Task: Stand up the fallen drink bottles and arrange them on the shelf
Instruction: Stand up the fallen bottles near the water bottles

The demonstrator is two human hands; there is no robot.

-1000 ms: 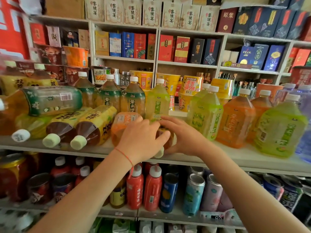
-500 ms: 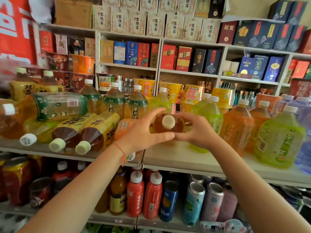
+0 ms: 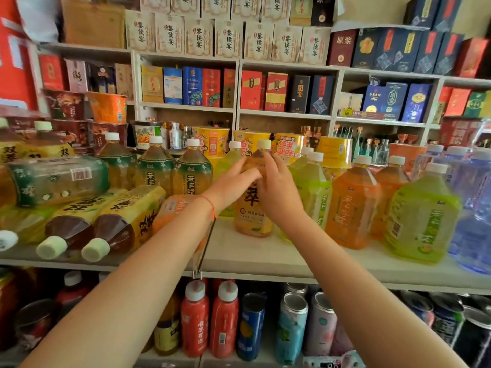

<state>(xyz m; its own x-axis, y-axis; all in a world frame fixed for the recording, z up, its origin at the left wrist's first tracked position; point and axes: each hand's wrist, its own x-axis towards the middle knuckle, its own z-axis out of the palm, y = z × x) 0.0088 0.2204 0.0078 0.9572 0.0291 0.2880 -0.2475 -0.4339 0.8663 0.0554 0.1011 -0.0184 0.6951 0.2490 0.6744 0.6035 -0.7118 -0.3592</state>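
Now the amber tea bottle (image 3: 253, 205) stands upright on the shelf (image 3: 265, 256), where half a second ago it was held off the board with its cap turned toward the camera, and a second ago it lay on its side under both hands. So 1 fallen bottle looks righted — it seems to rest on its base at the centre of the frame, in the gap between the green-labelled bottles (image 3: 174, 171) on the left and the pale green bottle (image 3: 312, 189) on the right.

Both hands are on its upper body. The left hand (image 3: 233, 181) comes in from the lower left and curls its fingers round the left shoulder of the bottle; the right hand (image 3: 276, 189) wraps the right side, fingertips up near the neck just under the cap. Neither has let go, so the bottle lies between the 2 palms.

Plenty is left to do, in my judgement. At the left of the frame 2 dark tea bottles with yellow labels (image 3: 103, 221) lie on their sides with caps pointing outward, a green-labelled bottle (image 3: 57, 179) lies across the top of them, and an orange bottle (image 3: 172, 208) lies just behind the left wrist — likely the nearest one to lift after this.
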